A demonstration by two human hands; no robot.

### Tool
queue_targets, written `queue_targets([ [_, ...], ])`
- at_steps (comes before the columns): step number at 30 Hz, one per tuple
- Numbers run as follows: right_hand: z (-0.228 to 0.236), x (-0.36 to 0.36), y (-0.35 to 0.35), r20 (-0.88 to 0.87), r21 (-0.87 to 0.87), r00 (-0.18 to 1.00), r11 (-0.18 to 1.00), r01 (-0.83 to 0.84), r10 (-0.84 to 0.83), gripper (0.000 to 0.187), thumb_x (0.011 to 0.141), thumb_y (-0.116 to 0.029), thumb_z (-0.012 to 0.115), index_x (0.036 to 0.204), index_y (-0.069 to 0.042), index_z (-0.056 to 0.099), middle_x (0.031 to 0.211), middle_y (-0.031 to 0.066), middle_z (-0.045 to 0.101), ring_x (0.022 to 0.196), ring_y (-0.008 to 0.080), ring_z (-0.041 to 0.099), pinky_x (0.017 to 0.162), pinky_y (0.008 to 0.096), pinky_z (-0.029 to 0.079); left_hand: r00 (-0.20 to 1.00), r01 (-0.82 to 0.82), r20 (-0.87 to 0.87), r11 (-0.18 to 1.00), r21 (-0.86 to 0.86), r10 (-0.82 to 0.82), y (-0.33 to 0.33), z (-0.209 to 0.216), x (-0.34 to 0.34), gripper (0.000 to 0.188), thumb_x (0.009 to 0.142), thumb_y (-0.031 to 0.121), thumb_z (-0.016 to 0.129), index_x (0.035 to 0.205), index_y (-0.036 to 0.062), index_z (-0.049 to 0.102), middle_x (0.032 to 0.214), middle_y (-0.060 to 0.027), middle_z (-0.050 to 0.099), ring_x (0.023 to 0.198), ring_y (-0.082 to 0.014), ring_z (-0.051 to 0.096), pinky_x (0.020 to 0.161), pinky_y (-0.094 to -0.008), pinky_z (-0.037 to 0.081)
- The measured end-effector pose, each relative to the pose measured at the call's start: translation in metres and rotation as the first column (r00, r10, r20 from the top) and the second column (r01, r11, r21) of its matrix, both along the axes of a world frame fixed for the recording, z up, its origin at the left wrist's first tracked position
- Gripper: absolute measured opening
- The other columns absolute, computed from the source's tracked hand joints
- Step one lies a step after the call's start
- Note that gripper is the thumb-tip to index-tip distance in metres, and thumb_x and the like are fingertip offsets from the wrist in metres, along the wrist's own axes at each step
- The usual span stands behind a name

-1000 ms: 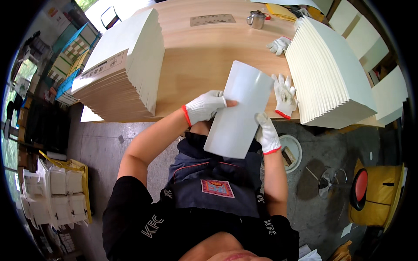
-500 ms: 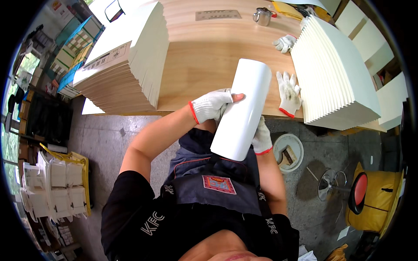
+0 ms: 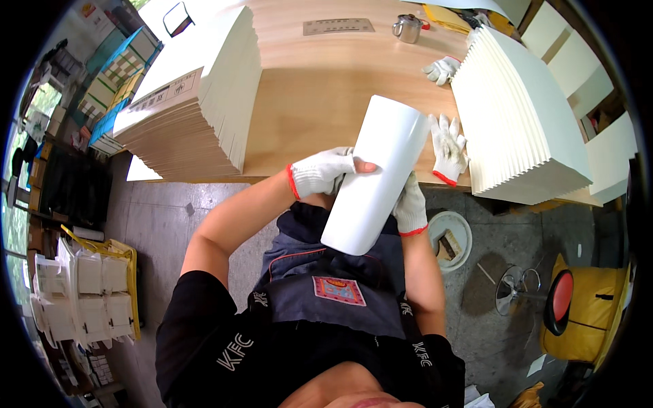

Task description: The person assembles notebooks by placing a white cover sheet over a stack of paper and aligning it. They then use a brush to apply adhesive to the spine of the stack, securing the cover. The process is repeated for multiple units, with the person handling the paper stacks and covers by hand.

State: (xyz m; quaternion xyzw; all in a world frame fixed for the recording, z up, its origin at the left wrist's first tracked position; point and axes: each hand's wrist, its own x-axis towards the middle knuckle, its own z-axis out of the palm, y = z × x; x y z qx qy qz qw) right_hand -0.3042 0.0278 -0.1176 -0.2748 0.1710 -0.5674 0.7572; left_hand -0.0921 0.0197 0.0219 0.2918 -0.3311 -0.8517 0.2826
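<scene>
A glossy white piece (image 3: 377, 177), curved like a bent sheet of card, is held at a tilt in front of my body at the table's near edge. My left hand (image 3: 330, 170), in a white knit glove with a red cuff, grips its left side; the bare thumb lies across the front face while the fingers go behind. Gloved the same way, my right hand (image 3: 411, 207) is at the lower right edge, its fingers largely hidden behind the piece. Whether the piece is one sheet or several cannot be made out.
Tall stacks of white board, a left stack (image 3: 224, 95) and a right stack (image 3: 524, 115), flank the wooden table (image 3: 306, 102). A loose glove (image 3: 449, 148), another glove (image 3: 442, 70) and a metal mug (image 3: 407, 28) lie there. Below are a white bucket (image 3: 466, 238) and a red-seated stool (image 3: 562, 302).
The white piece has tipped slightly and its bottom end has shifted a little left. Both hands keep their hold; the left has moved slightly left.
</scene>
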Motion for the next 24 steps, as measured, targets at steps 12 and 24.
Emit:
queue_targets([
  [12, 0.021, -0.040, 0.007, -0.366, 0.256, 0.885, 0.884, 0.392, -0.287, 0.068, 0.102, -0.049, 0.046, 0.150, -0.001, 0.033, 0.147, 0.0191, 0.045, 0.131, 0.0325, 0.049, 0.109, 0.0446, 0.041, 0.744, 0.524, 0.623, 0.791, -0.316, -0.244, -0.123, 0.014, 0.020, 0.041, 0.082, 0.027, 0.082, 0.111, 0.0011, 0.070, 0.089, -0.0006, 0.069, 0.074, -0.0084, 0.061, 0.067, -0.0257, 0.050],
  [24, 0.031, -0.041, 0.082, -0.662, -0.033, 0.711, 0.958, 0.286, -0.236, 0.031, 0.102, -0.017, 0.050, 0.121, 0.004, 0.062, 0.103, 0.0154, 0.072, 0.091, 0.0213, 0.070, 0.085, 0.0324, 0.055, 0.246, 0.755, 0.967, 0.613, -0.234, 0.066, -0.172, -0.027, -0.009, 0.042, 0.078, 0.020, 0.079, 0.116, 0.0040, 0.069, 0.105, -0.0085, 0.072, 0.094, -0.0209, 0.066, 0.084, -0.0350, 0.051],
])
